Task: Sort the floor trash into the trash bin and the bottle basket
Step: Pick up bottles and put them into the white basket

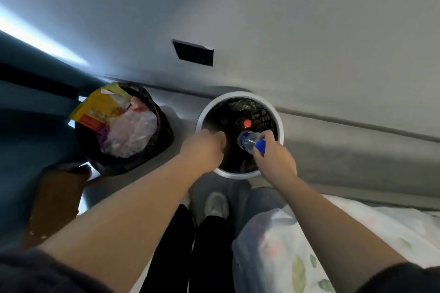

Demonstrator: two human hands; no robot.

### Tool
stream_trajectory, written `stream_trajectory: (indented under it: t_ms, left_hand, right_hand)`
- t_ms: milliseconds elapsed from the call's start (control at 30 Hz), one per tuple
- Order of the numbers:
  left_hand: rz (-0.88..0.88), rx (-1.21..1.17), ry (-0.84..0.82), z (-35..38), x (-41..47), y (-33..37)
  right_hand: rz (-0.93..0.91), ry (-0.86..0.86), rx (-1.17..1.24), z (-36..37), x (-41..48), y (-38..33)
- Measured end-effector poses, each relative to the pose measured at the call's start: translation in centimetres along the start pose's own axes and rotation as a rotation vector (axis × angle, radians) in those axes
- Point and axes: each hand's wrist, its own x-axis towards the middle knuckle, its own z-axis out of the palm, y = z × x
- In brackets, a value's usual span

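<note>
A round white-rimmed basket (279, 121) stands on the floor by the wall, dark inside, with a red-capped bottle (247, 123) lying in it. My right hand (273, 157) grips a clear plastic bottle with a blue cap (248, 141) over the basket's opening. Over the basket's left edge, my left hand (204, 151) hangs with fingers curled downward and nothing seen in it. To the left stands a trash bin with a black liner (162, 143), filled with a yellow wrapper (100, 107) and crumpled white plastic.
A brown paper bag (52, 202) lies on the floor at the left. A floral bedsheet (357, 233) fills the lower right. My legs and a shoe (215, 204) are below the basket. A dark vent (194, 52) is set in the wall.
</note>
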Motion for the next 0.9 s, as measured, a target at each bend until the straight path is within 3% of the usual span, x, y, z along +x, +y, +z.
stream_trajectory:
  t_ms: [400,600,900]
  left_hand:
    - [0.093,0.468,-0.191,12.4,16.4,-1.0]
    - [0.1,0.581,-0.249,14.2,18.5,-2.6]
    - [0.163,0.714,-0.18,13.0,17.8,-3.0]
  right_hand:
    - [0.059,-0.164,-0.102,14.0,12.7,4.3]
    - [0.095,-0.204,-0.142,16.5,14.6,5.1]
    - [0.134,-0.23,-0.186,16.2,14.1,4.5]
